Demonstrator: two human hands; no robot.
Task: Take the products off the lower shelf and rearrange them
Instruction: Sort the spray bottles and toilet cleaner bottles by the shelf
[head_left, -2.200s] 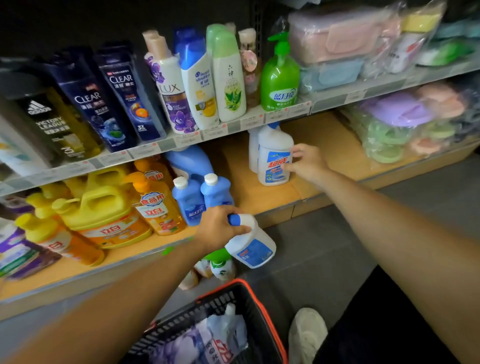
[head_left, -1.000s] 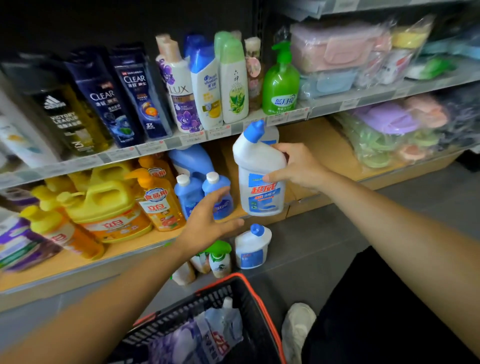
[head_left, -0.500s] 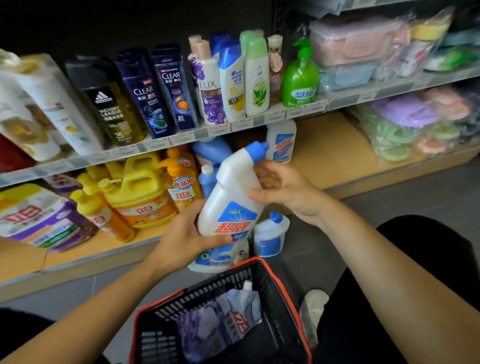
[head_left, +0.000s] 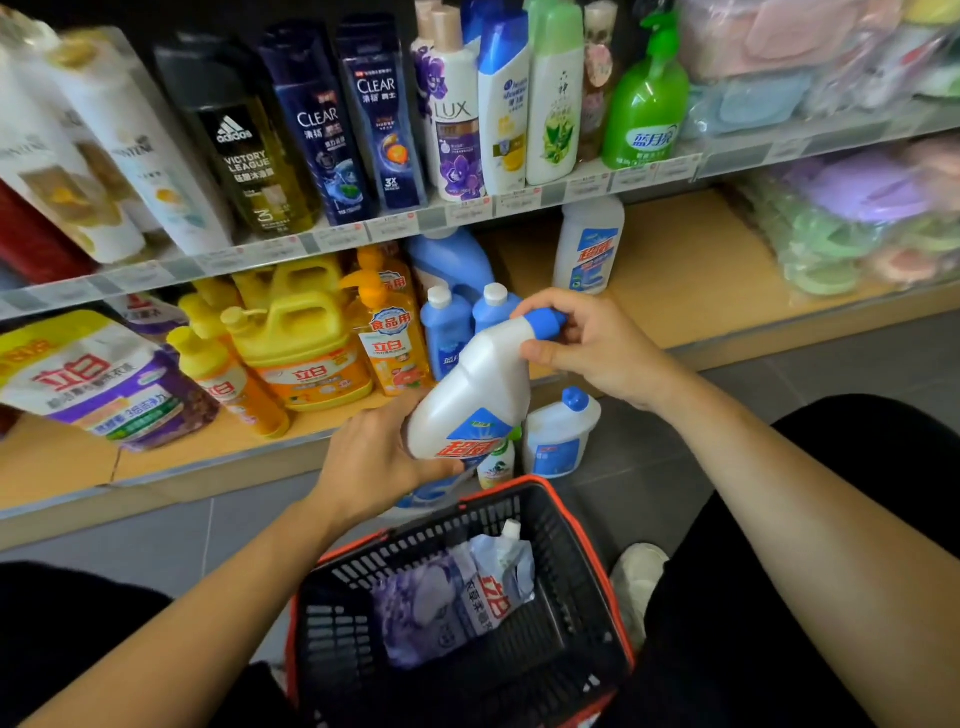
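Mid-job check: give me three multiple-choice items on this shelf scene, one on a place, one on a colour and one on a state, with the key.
1. Where does the short white bottle stand?
A. on the upper shelf
B. on top of a yellow jug
C. on the floor in front of the lower shelf

2. What colour is the cap of the tall white bottle?
A. blue
B. red
C. yellow

3. How is the tall white bottle held?
A. upright in one hand
B. tilted, left hand round its body, right hand at its neck
C. by nothing, it lies untouched

Key: 1 C, it sits on grey floor below the shelf edge. 2 A, the cap by the right fingers is blue. 3 B, both hands grip it and it leans.
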